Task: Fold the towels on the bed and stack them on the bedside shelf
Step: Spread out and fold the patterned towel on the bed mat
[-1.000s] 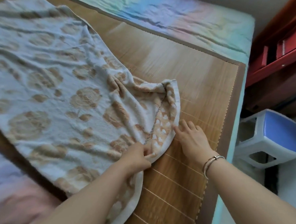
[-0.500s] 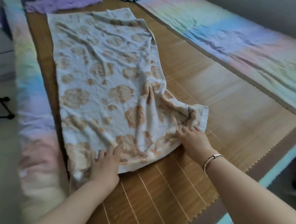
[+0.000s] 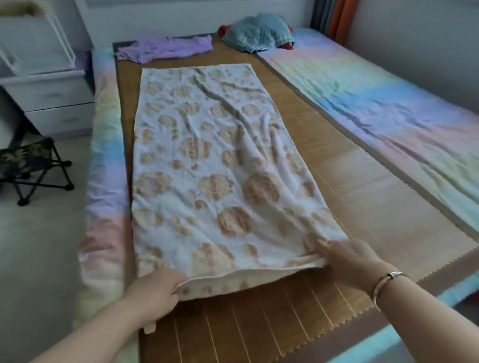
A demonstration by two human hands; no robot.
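A large white towel with tan flower prints [image 3: 206,163] lies spread lengthwise on the bamboo mat [image 3: 267,321] of the bed. My left hand [image 3: 154,293] grips its near left corner, fingers curled round the edge. My right hand [image 3: 350,259] pinches the near right corner, where the edge is bunched up. A purple towel [image 3: 167,49] lies crumpled at the mat's far end. A teal towel [image 3: 257,32] is heaped beside it, with a bit of red cloth [image 3: 288,45] under it. The white bedside shelf unit [image 3: 40,87] stands at the left of the bed.
A rainbow-coloured sheet [image 3: 388,119] covers the bed's right half and its left edge. A small black folding stool [image 3: 31,165] stands on the floor at the left. The white headboard [image 3: 186,9] closes the far end. Grey and orange curtains [image 3: 336,14] hang at the back right.
The view has swung up and left to show the whole bed. The towel's crumpled near end has been pulled flat. My hands moved apart to its two near corners and now grip them.
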